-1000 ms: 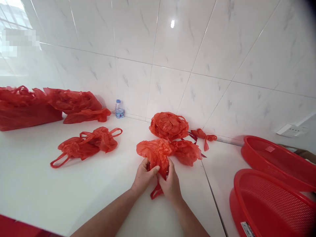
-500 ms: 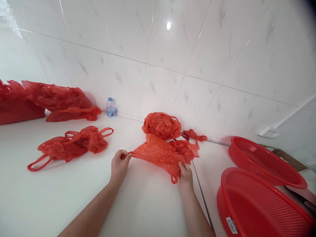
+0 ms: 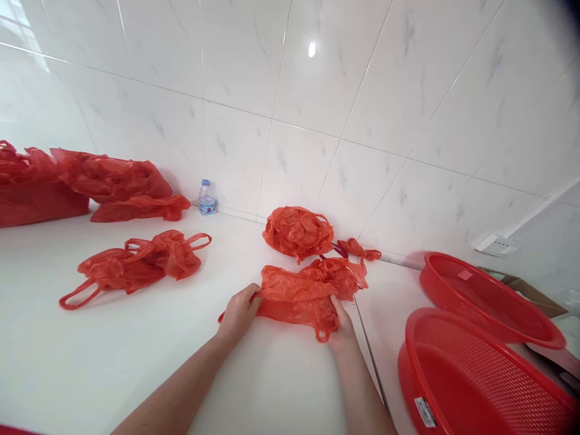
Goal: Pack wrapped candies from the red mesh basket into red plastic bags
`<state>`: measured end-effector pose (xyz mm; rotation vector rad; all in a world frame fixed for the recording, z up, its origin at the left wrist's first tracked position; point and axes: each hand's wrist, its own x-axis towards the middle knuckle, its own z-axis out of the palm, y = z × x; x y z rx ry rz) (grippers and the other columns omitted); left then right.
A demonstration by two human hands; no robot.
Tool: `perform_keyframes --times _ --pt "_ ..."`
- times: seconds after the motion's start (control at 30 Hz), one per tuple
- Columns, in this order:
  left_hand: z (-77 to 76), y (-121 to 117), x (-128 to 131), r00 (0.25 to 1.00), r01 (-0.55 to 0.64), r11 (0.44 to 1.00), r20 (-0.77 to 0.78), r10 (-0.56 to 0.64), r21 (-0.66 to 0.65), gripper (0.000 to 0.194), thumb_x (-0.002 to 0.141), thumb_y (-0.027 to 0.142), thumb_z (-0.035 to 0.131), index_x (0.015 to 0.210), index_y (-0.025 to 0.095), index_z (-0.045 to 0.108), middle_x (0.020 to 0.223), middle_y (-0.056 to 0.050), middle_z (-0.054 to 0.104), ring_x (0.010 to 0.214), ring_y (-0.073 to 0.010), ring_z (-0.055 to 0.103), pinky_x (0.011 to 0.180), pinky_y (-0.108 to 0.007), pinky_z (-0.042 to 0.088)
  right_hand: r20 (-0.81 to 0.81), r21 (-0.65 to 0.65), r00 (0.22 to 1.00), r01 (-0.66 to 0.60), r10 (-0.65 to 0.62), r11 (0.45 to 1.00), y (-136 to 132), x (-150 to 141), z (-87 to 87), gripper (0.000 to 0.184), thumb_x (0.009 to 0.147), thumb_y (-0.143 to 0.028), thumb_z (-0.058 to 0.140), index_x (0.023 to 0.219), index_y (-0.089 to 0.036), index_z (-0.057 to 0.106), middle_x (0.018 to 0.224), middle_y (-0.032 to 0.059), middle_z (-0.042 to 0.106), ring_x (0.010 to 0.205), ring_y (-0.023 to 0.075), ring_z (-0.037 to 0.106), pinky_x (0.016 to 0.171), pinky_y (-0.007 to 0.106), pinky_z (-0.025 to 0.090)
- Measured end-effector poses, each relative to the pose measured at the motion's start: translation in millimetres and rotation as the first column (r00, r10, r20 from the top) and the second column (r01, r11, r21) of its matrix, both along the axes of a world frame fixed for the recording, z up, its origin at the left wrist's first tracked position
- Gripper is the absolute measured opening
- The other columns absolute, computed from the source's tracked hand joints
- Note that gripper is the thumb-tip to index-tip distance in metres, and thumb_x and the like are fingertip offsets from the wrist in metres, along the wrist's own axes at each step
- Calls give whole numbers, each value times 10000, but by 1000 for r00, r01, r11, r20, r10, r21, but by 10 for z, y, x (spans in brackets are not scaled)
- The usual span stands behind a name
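A red plastic bag (image 3: pixel 294 296) is stretched sideways just above the white table (image 3: pixel 272 380), held by both hands. My left hand (image 3: pixel 240 311) is closed on its left end, and a bit of handle pokes out past the fingers. At the right end, my right hand (image 3: pixel 342 323) pinches the bag near a small handle loop that hangs down. Right behind the held bag lies a crumpled red bag (image 3: pixel 339 275). Farther back against the wall sits a rounded bundle of red bags (image 3: pixel 298 232), with a small knotted red bag (image 3: pixel 357 249) to its right.
Loose red bags (image 3: pixel 136 263) lie on the left, with larger piled red bags (image 3: pixel 113 178) behind. A small water bottle (image 3: pixel 207 198) stands by the tiled wall. Two red baskets, a near one (image 3: pixel 417 362) and a far one (image 3: pixel 435 278), are on the right, before a cardboard box (image 3: pixel 539 296).
My hands moved apart from a bunched hold, stretching the bag sideways. Since then my left hand has come back inward, and the bag now looks lower and folded over.
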<state>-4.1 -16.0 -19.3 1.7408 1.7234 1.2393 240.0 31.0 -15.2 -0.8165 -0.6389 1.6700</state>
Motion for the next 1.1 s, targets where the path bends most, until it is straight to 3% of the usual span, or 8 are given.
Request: perform_keyframes --times 0.17,0.37,0.47,0.53,0.67,0.8,0.97,1.1 --pt "27 -25 -14 922 -126 987 356 152 -96 126 820 265 398 754 228 498 641 50 498 587 -131 451 537 -232 345 -103 23 994 -43 45 999 -5 -39 137 291 781 -394 627 1017 -227 657 1112 42 677 1076 224 607 920 393 487" --pt "95 -58 17 785 -178 983 598 166 -39 111 829 299 423 761 224 468 642 56 473 582 -121 423 525 -217 346 343 72 935 -119 88 990 -78 -174 138 238 703 -389 657 853 -205 636 827 30 701 738 195 643 644 314 507" --pt "131 -61 8 722 -206 978 671 166 -21 120 829 318 436 770 220 468 657 52 480 579 -117 416 524 -215 360 511 85 853 -177 110 981 -97 -172 54 152 675 -310 633 636 -193 543 476 -46 536 434 104 461 443 213 341" --pt "145 -56 -11 705 -229 973 685 181 -22 121 829 319 438 767 218 466 659 52 475 573 -115 406 520 -212 361 596 81 789 -240 146 967 -130 -193 31 196 658 -255 613 539 -191 472 376 -74 408 371 74 328 408 203 234" --pt "150 -36 -56 720 -288 957 654 231 -22 112 825 321 438 776 224 465 663 49 477 588 -123 412 517 -212 360 762 119 610 -461 216 879 -306 -360 82 177 677 -228 602 551 -177 489 471 -70 420 457 65 329 471 201 246" --pt "109 -26 -36 819 -265 964 528 222 6 50 789 273 450 767 229 455 623 65 436 553 -118 377 511 -214 326 915 99 359 -640 183 762 -562 -617 129 154 737 -249 569 605 -175 536 563 -49 484 541 82 404 517 198 289" --pt "22 -103 129 963 -53 998 266 41 39 53 738 175 419 720 225 415 609 68 391 560 -112 371 555 -220 317 922 277 386 -610 -28 742 -680 -833 66 136 781 -184 498 777 -203 633 708 -13 637 651 124 548 597 210 379" --pt "48 -234 276 985 135 991 108 -132 -20 62 753 166 407 740 225 420 627 61 462 573 -110 413 565 -222 321 860 453 426 -382 -281 806 -558 -785 2 160 808 -184 473 842 -183 629 775 41 662 691 164 592 636 252 435"
